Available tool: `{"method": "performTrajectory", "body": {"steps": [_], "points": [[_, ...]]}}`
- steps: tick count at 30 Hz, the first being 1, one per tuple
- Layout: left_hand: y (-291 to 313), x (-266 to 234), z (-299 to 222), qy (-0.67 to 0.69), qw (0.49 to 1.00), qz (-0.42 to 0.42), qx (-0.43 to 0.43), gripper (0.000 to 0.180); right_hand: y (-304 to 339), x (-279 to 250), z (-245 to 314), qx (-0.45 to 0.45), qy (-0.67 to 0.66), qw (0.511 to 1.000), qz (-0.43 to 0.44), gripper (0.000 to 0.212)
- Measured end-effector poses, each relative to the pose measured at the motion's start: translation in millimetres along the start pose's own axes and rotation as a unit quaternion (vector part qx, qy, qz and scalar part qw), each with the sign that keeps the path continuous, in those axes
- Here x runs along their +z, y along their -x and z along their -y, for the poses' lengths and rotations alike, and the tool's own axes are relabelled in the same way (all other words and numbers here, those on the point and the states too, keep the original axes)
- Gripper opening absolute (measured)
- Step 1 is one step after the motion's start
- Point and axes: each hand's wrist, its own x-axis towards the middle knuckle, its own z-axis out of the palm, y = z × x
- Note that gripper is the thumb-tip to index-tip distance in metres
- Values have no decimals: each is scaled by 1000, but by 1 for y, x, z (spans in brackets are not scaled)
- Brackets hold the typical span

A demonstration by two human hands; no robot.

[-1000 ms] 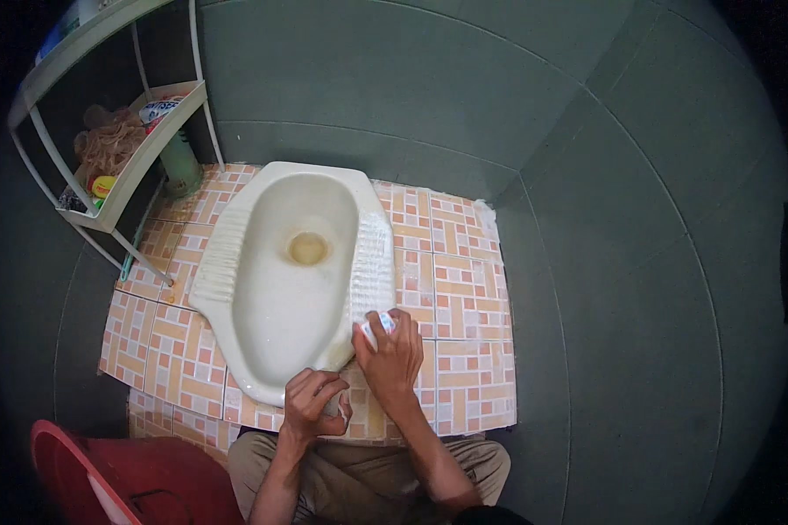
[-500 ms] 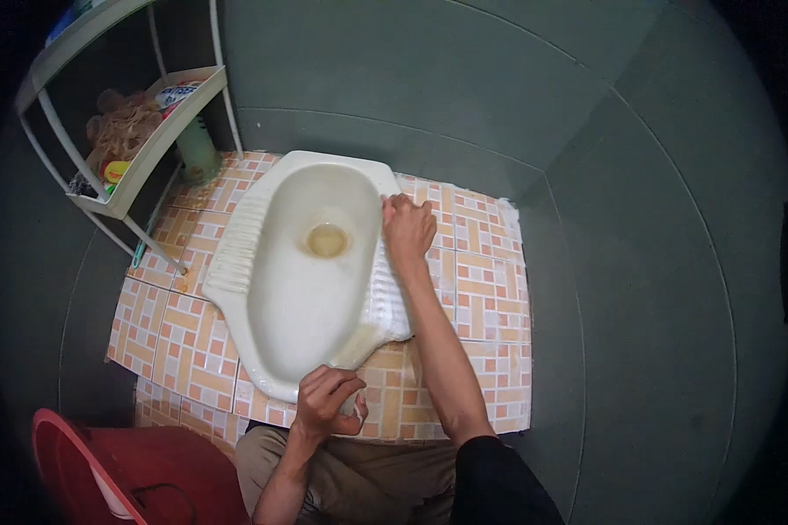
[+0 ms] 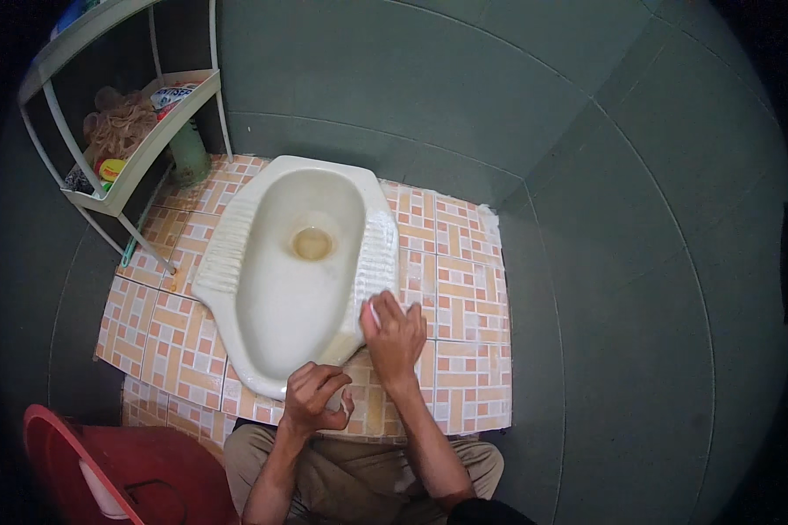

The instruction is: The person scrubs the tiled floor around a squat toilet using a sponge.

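Note:
A white squat toilet (image 3: 298, 293) with ribbed footrests is set in the tiled floor, a little yellowish water in its bowl. Over the near end of the right footrest is my right hand (image 3: 397, 337). Its fingers are bent, and a small pale bit shows between thumb and forefinger, too small to name. My left hand (image 3: 311, 394) is by the toilet's front rim, fingers curled and the thumb apart. Nothing shows in the gap between them.
A red bucket (image 3: 158, 464) stands at the lower left. On the far left, a pale shelf rack (image 3: 140, 171) holds a brown mesh puff (image 3: 118, 122) and packets. A green container (image 3: 188, 156) is behind it. Grey walls (image 3: 368, 79) enclose the tiled floor (image 3: 468, 289).
My right hand has come back toward me, from the far part of the right rim to the near end of the footrest. The left hand has stayed near the front rim. The view has shifted slightly.

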Motion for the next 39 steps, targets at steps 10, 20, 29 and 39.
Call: {"method": "performTrajectory", "body": {"steps": [10, 20, 29, 39], "points": [[3, -5, 0, -15, 999, 26, -11, 28, -73, 41, -11, 41, -23, 998, 30, 17], [-1, 0, -3, 0, 999, 35, -11, 25, -184, 130, -40, 50, 88, 995, 23, 26], [-1, -2, -3, -9, 1000, 25, -2, 27, -25, 30, -22, -42, 46, 994, -86, 17], [1, -3, -2, -23, 999, 38, -6, 25, -48, 32, -16, 7, 10, 1000, 13, 16]]}}
